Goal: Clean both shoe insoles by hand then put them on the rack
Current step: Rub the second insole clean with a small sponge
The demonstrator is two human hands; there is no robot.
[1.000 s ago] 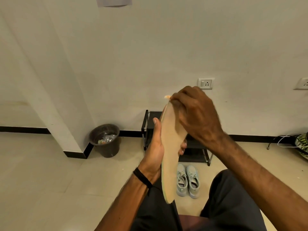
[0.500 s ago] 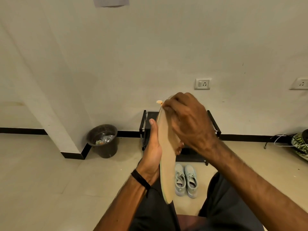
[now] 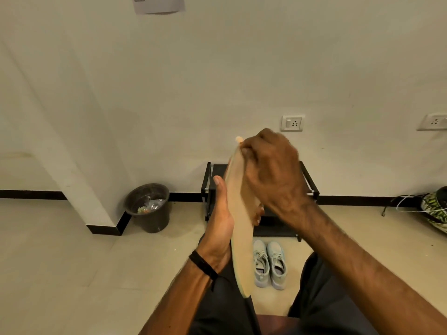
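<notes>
A tan shoe insole (image 3: 242,238) stands nearly upright in front of me, seen edge-on. My left hand (image 3: 221,221) grips it around the middle, thumb on the near side, fingertips showing behind it. My right hand (image 3: 273,170) is closed at the insole's top end, pinching a small pale piece (image 3: 239,139) that sticks out above the fingers; what it is I cannot tell. The low black shoe rack (image 3: 307,180) stands against the wall behind my hands, mostly hidden. Only one insole is in view.
A pair of pale grey-green sneakers (image 3: 269,263) sits on the tiled floor before the rack. A dark bin (image 3: 148,209) with rubbish stands by a wall corner at left. A green patterned shoe and white cable (image 3: 435,209) lie at far right. My dark-trousered knees fill the bottom.
My right hand dipped slightly along the insole's top half a second ago and is back at the tip. My left hand's grip is unchanged.
</notes>
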